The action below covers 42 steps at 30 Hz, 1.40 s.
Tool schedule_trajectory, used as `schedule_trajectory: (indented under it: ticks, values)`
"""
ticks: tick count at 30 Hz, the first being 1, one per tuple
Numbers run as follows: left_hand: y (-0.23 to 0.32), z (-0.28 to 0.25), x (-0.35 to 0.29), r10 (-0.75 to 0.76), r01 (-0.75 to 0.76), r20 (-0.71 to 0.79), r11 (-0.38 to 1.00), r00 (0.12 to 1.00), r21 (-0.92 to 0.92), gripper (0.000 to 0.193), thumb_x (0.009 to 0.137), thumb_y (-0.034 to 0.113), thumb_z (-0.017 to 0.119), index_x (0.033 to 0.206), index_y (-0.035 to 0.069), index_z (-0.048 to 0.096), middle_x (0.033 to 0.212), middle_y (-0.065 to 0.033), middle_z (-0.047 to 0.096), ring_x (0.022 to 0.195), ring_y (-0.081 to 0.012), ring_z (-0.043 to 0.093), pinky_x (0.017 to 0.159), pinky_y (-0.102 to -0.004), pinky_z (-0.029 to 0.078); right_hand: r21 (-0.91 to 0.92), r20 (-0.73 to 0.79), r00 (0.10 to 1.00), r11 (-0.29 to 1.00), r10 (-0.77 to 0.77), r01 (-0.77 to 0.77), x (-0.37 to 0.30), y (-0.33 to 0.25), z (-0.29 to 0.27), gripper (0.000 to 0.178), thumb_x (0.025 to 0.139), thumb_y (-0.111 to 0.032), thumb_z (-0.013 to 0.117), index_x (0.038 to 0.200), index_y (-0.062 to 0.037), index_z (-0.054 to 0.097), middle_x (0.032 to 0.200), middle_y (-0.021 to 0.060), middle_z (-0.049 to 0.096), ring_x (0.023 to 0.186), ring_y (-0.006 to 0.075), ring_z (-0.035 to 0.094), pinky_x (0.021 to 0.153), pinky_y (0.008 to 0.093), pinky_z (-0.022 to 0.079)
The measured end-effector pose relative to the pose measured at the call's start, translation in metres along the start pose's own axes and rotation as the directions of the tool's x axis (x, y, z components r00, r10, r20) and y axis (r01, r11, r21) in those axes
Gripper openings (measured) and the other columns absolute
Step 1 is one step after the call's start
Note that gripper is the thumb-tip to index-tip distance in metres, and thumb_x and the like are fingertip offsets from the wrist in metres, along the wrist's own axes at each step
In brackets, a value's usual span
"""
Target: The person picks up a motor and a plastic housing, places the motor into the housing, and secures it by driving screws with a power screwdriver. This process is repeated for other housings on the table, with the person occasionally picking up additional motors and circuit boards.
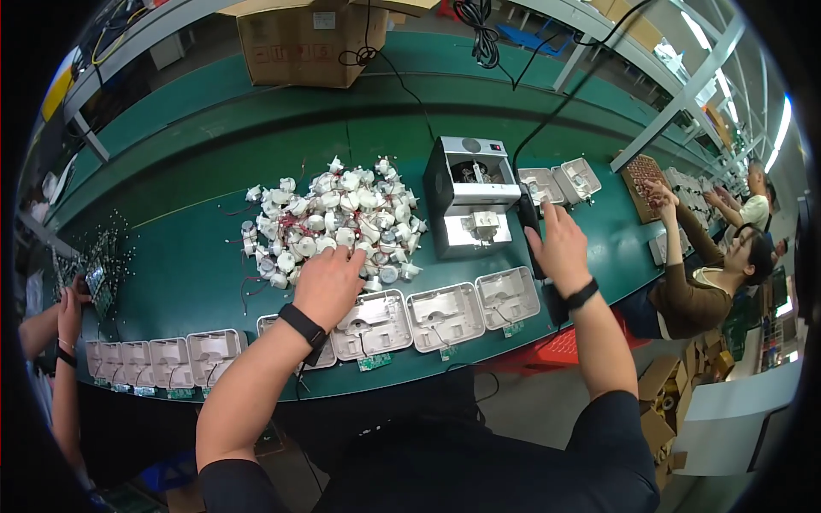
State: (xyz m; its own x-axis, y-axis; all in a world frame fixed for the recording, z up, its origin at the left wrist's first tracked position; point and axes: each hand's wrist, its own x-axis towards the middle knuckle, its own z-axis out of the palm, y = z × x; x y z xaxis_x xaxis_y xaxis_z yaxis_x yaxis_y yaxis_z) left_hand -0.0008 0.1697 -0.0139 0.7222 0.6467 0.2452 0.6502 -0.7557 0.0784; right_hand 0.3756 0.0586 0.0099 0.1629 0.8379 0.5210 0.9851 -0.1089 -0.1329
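My left hand [329, 282] has its fingers spread at the near edge of a heap of white small motor units [342, 201] with red wires; nothing shows gripped in it. My right hand [562, 250] is stretched out, thumb apart from the fingers, beside and partly over a black stick-shaped tool [528, 224]. To its left stands a silver and black box-shaped machine [470, 201] with a small white block on its front ledge. Below my hands is a row of open white plastic housings [446, 318], several with green circuit boards [374, 362] hanging on wires.
Two more white housings [573, 179] lie behind my right hand. A cardboard box [299, 47] stands at the back, with cables hanging near it. A co-worker's hands [70, 312] handle boards at left; another person [705, 282] works at right. A red stool [556, 349] is under the table edge.
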Motion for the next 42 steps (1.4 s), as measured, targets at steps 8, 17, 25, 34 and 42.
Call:
schedule_trajectory:
  ticks: [8,17,25,34,42]
  values:
    - [-0.026,-0.022,0.022,-0.135,0.159,0.102,0.947,0.986,-0.28,0.018,0.087,0.013,0.064,0.104,0.007,0.062,0.085,-0.0095,0.069,0.073,-0.0236,0.068,0.059,-0.0372,0.052,0.314,0.268,0.821,0.851,-0.505,0.421,0.021,-0.136,0.019,0.025,0.085,-0.02,0.071,0.105,-0.0079,0.064,0.084,0.0121,0.069,0.079,0.032,0.069,0.066,0.0416,0.055]
    - [-0.064,-0.077,0.015,-0.355,0.413,0.34,0.154,0.871,-0.898,0.022,0.093,0.023,0.064,0.108,0.007,0.065,0.085,-0.006,0.071,0.07,-0.0164,0.068,0.057,-0.0291,0.048,0.166,0.553,0.588,0.769,-0.591,0.617,0.038,-0.155,0.078,0.012,0.081,-0.017,0.068,0.083,-0.0057,0.07,0.075,0.0153,0.069,0.074,0.0335,0.07,0.067,0.0432,0.055]
    - [-0.031,-0.039,0.002,0.073,-0.05,0.05,0.931,0.996,-0.362,0.016,0.087,0.023,0.067,0.1,0.015,0.073,0.084,-0.0059,0.069,0.072,-0.0236,0.069,0.06,-0.0373,0.053,0.517,0.593,0.737,0.855,-0.324,-0.04,0.075,-0.125,-0.009,0.027,0.093,-0.029,0.067,0.104,-0.0047,0.069,0.076,0.0092,0.069,0.067,0.0174,0.068,0.063,0.0314,0.054]
    - [0.008,-0.007,0.057,0.464,-0.466,0.151,0.885,0.873,-0.027,0.013,0.082,0.018,0.065,0.088,0.015,0.075,0.089,-0.0083,0.073,0.076,-0.0283,0.071,0.066,-0.041,0.056,0.721,0.629,0.754,-0.222,-0.188,-0.656,0.026,-0.092,-0.032,0.029,0.102,-0.022,0.058,0.127,-0.0069,0.055,0.105,0.0085,0.068,0.066,0.0084,0.05,0.061,0.0232,0.042]
    - [0.018,0.022,0.07,0.413,-0.474,0.306,0.866,0.858,0.159,0.012,0.08,0.017,0.065,0.079,0.011,0.075,0.073,-0.0103,0.071,0.072,-0.0293,0.071,0.066,-0.0405,0.057,0.761,0.644,0.761,-0.043,-0.076,-0.648,0.058,-0.105,-0.043,0.028,0.105,-0.034,0.05,0.114,-0.0078,0.057,0.093,0.0116,0.069,0.063,0.0103,0.055,0.058,0.0249,0.046]
